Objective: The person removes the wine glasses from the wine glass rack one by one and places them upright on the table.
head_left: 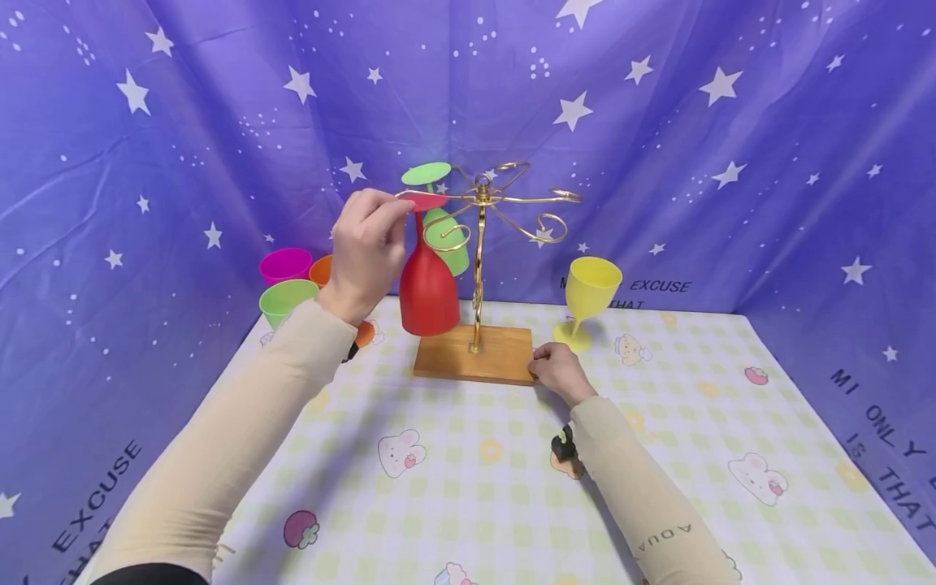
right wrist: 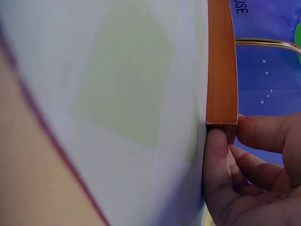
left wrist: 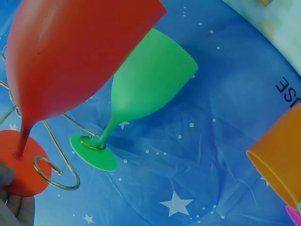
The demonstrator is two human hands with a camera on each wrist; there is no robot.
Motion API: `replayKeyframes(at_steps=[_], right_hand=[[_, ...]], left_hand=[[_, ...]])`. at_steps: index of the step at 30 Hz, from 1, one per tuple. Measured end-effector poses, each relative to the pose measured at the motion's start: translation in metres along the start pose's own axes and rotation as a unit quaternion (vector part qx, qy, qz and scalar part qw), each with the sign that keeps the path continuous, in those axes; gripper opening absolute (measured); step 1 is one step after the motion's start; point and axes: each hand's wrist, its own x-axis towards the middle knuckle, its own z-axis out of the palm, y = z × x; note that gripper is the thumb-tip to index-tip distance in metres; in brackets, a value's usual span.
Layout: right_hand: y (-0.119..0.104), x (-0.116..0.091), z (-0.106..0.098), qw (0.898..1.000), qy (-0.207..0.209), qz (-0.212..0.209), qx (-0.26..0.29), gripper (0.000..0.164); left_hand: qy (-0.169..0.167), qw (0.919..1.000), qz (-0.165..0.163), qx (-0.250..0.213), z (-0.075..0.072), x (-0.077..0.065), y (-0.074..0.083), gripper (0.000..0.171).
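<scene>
A red plastic goblet (head_left: pixel 429 292) hangs upside down at the left of a gold goblet rack (head_left: pixel 479 260). My left hand (head_left: pixel 368 252) pinches the rim of its round foot (left wrist: pixel 33 176). In the left wrist view, a curled wire loop (left wrist: pixel 70 187) lies next to the red foot and stem; whether it bears the goblet's weight I cannot tell. Behind it a green goblet (left wrist: pixel 153 77) hangs inverted, its stem in another loop. My right hand (head_left: pixel 563 371) grips the right end of the rack's wooden base (head_left: pixel 468 356), thumb and fingers at its corner (right wrist: pixel 222 120).
A yellow goblet (head_left: pixel 592 284) stands upright right of the rack. At the left stand magenta (head_left: pixel 285 265), light green (head_left: pixel 288 301) and orange (head_left: pixel 322 270) goblets, the orange one partly behind my left hand. A checked cloth (head_left: pixel 468 487) covers the table; a starry purple curtain (head_left: pixel 453 81) surrounds it.
</scene>
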Motion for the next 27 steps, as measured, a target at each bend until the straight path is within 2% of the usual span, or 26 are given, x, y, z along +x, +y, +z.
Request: replayKeyframes(at_steps=[14,27], right_hand=[[-0.001,0.000,0.000,1.000,-0.002,-0.002,-0.003,0.019],[0.001,0.002,0.000,1.000,-0.001,0.003,-0.005,0.019]], left_hand=[[0.024,0.9996,0.012,0.002,-0.017,-0.013,0.009,0.017],[0.048,0.9988,-0.005,-0.005,-0.028,-0.030,0.016,0.022]])
